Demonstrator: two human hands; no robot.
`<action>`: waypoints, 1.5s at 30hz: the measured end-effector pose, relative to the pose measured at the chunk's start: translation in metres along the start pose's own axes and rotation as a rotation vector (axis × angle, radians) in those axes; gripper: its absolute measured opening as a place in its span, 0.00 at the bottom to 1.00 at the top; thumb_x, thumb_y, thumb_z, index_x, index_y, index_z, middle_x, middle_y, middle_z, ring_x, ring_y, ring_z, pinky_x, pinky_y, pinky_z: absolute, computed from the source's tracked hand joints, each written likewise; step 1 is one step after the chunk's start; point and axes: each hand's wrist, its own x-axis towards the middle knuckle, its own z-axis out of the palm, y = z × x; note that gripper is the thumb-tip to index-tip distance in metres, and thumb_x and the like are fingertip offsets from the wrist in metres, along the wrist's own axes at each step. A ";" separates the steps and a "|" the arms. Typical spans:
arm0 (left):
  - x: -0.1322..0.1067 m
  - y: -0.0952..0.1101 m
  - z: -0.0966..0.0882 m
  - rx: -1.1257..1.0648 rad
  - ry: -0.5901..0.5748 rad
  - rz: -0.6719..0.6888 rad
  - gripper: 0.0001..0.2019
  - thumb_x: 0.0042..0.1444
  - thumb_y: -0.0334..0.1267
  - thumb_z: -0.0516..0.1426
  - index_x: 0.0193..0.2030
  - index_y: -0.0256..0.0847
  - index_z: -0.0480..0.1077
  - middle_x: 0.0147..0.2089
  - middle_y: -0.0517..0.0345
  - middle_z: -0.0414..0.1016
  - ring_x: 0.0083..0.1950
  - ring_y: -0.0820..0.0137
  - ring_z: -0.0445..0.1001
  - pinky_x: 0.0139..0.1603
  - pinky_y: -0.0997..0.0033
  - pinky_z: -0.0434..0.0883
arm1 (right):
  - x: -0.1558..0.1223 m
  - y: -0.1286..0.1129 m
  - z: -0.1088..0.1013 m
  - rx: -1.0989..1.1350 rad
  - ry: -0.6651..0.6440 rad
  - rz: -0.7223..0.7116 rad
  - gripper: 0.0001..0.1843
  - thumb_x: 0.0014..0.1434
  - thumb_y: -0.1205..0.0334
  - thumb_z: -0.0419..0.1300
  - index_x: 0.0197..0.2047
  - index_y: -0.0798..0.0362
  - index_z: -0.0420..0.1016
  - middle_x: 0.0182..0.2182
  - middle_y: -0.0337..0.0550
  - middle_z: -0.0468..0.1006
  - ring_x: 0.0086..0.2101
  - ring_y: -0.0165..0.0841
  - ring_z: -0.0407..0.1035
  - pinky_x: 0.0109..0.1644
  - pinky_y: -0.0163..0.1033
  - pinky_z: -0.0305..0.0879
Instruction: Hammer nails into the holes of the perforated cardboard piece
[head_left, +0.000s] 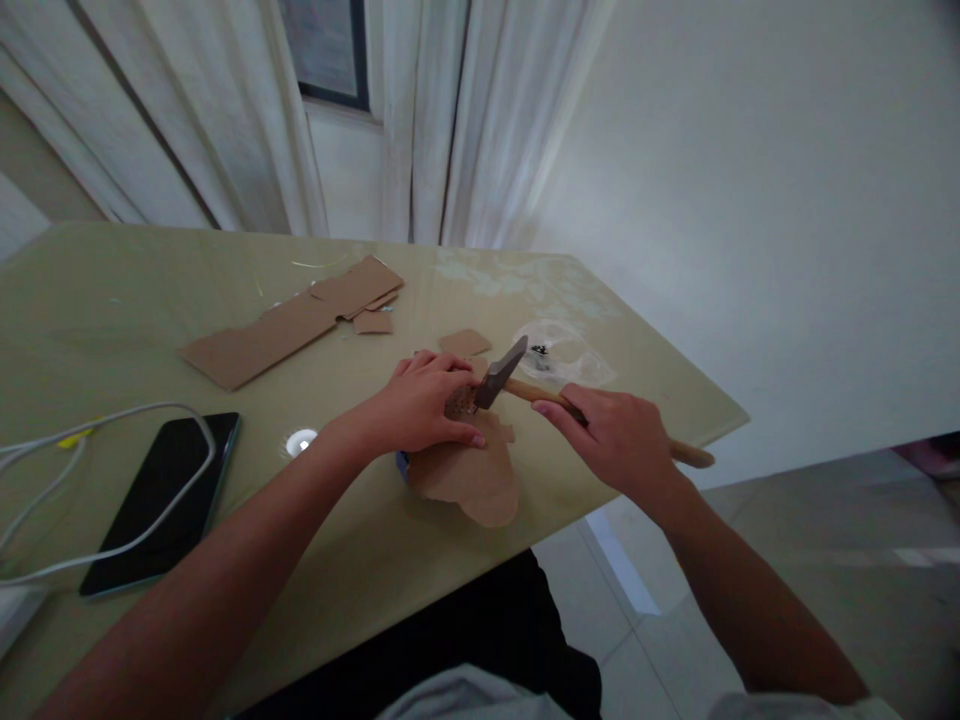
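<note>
My right hand is closed around the wooden handle of a hammer. The hammer's dark metal head is over a brown cardboard piece, close to the fingers of my left hand. That hand grips the cardboard from above, its thumb lying on the surface and its fingers bent over the far side. Small dark holes or marks dot the cardboard by the hammer head. A bit of a blue object peeks out beneath the cardboard's left side; most of it is hidden.
Beyond the hammer lies a clear plastic bag with small dark items. Cardboard strips and a small cardboard scrap lie farther back on the table. At left are a dark tablet, a white cable and a shiny round white object.
</note>
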 end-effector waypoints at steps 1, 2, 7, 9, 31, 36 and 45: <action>0.000 0.000 0.000 0.002 -0.001 -0.003 0.33 0.55 0.64 0.70 0.64 0.53 0.80 0.74 0.48 0.72 0.73 0.39 0.65 0.74 0.33 0.60 | 0.000 -0.001 0.002 -0.005 -0.023 -0.005 0.50 0.73 0.22 0.32 0.33 0.51 0.80 0.27 0.48 0.82 0.26 0.36 0.69 0.33 0.42 0.43; 0.000 0.000 0.000 0.004 0.000 -0.005 0.33 0.55 0.64 0.70 0.64 0.53 0.80 0.74 0.48 0.72 0.73 0.38 0.65 0.74 0.33 0.60 | 0.000 -0.001 0.004 -0.006 -0.036 -0.007 0.50 0.73 0.22 0.32 0.33 0.51 0.80 0.27 0.48 0.82 0.26 0.36 0.69 0.33 0.43 0.42; 0.000 -0.001 0.000 0.010 0.005 0.003 0.33 0.56 0.64 0.70 0.64 0.52 0.80 0.74 0.48 0.72 0.72 0.40 0.66 0.73 0.36 0.61 | -0.001 0.001 0.005 0.028 0.023 0.015 0.47 0.74 0.23 0.35 0.33 0.51 0.79 0.26 0.47 0.81 0.26 0.36 0.70 0.34 0.42 0.44; 0.000 0.000 0.000 0.013 0.001 0.002 0.33 0.56 0.64 0.70 0.64 0.51 0.79 0.74 0.48 0.72 0.72 0.40 0.67 0.73 0.36 0.61 | 0.000 0.002 0.004 0.050 0.043 0.024 0.47 0.74 0.23 0.35 0.33 0.51 0.78 0.25 0.46 0.80 0.26 0.36 0.70 0.34 0.41 0.46; 0.000 0.001 0.000 0.003 0.001 -0.010 0.36 0.54 0.65 0.70 0.65 0.51 0.78 0.73 0.45 0.73 0.72 0.38 0.66 0.73 0.34 0.61 | 0.005 -0.005 0.015 0.034 -0.027 -0.021 0.47 0.75 0.24 0.36 0.35 0.51 0.81 0.28 0.46 0.81 0.27 0.36 0.69 0.33 0.42 0.43; -0.001 -0.001 0.002 -0.002 0.011 -0.022 0.39 0.53 0.67 0.70 0.68 0.51 0.77 0.73 0.45 0.72 0.73 0.37 0.65 0.74 0.33 0.58 | 0.009 -0.009 0.020 0.038 -0.021 -0.059 0.45 0.75 0.25 0.38 0.35 0.51 0.81 0.28 0.46 0.82 0.27 0.36 0.69 0.34 0.42 0.43; -0.001 -0.005 0.006 0.002 0.042 -0.023 0.42 0.51 0.70 0.71 0.69 0.56 0.76 0.75 0.48 0.70 0.73 0.38 0.64 0.75 0.31 0.56 | 0.010 -0.006 0.019 0.059 0.013 -0.071 0.46 0.75 0.24 0.37 0.33 0.51 0.80 0.27 0.47 0.81 0.26 0.35 0.68 0.33 0.42 0.43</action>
